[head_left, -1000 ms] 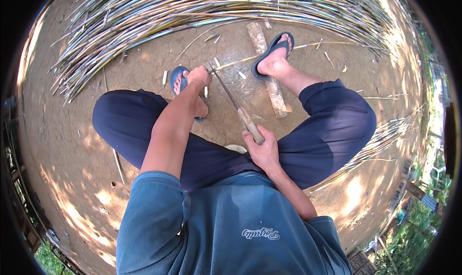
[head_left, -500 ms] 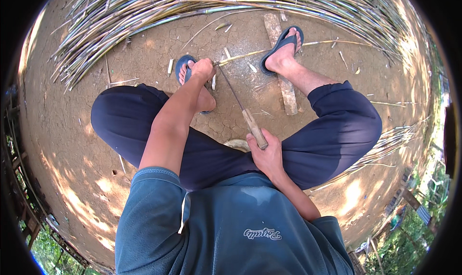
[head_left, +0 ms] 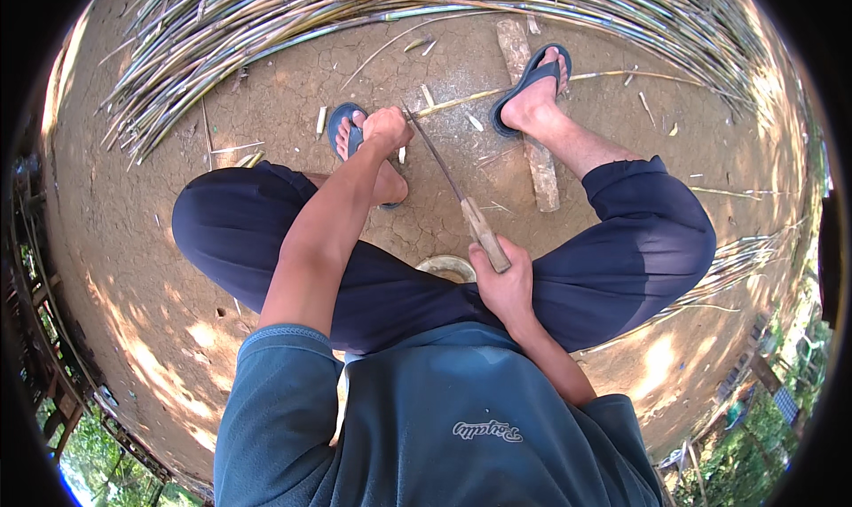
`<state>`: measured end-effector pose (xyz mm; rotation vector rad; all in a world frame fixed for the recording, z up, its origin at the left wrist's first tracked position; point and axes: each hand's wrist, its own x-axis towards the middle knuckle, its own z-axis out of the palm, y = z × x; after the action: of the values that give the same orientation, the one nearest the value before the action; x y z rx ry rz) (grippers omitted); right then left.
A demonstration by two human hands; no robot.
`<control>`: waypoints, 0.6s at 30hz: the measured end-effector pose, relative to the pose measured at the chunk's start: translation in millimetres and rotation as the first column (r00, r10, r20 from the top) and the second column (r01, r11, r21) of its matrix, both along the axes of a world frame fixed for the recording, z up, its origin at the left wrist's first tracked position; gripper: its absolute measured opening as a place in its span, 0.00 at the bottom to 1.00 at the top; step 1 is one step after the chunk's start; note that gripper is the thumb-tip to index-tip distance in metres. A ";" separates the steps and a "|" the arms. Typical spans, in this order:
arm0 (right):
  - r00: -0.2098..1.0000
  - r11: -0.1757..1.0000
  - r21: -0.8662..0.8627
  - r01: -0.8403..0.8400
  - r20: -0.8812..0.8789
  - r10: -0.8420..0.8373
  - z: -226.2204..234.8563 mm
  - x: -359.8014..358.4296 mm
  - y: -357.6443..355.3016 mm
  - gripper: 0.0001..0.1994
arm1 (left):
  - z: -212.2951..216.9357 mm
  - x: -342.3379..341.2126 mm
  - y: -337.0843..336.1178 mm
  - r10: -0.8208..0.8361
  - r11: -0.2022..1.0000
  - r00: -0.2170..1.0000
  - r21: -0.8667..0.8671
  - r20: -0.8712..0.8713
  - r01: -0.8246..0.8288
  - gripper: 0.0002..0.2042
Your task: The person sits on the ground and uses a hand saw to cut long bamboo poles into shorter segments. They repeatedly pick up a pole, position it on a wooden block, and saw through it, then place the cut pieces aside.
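I sit low over cracked earth with my knees apart. My right hand grips the wooden handle of a long knife, whose blade points away toward my left hand. My left hand is closed on the near end of a thin pale bamboo stick that runs off to the right past my right foot. The blade tip meets the stick right beside my left fingers. Both feet wear blue sandals, the left one just under my left hand.
A big heap of long bamboo stalks curves across the far side. A wooden block lies by my right foot. Short cut pieces litter the dirt. A pale round rim shows between my legs. More stalks lie at right.
Across the frames the view shifts slightly; my hands keep their grip on knife and stick. The blade tip stays at the stick near my left hand.
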<state>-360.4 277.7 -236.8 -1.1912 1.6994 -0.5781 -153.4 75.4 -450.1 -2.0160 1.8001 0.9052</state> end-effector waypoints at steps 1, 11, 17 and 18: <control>1.000 1.000 -0.015 -0.002 -0.007 0.002 -4.7 1.3 -7.5 0.11 | 6.0 -0.8 -0.5 0.007 1.000 1.000 0.001 0.014 -0.007 0.21; 0.999 0.999 -0.048 0.006 0.034 -0.004 5.8 -7.8 10.0 0.10 | 34.7 3.0 16.0 0.032 0.999 0.999 0.008 -0.003 -0.032 0.21; 0.999 0.999 -0.027 -0.027 0.031 0.028 -33.1 12.3 -33.1 0.10 | 57.3 -7.1 26.1 0.062 0.990 0.996 -0.131 0.058 -0.054 0.18; 0.999 0.999 -0.026 -0.025 0.028 0.025 -32.3 10.7 -31.6 0.10 | 59.3 -9.1 25.4 0.052 0.993 0.996 -0.113 0.072 -0.044 0.18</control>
<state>-349.6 246.1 -269.1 -1.2157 1.6558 -0.6007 -162.6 100.9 -390.7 -2.1392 1.8058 0.7474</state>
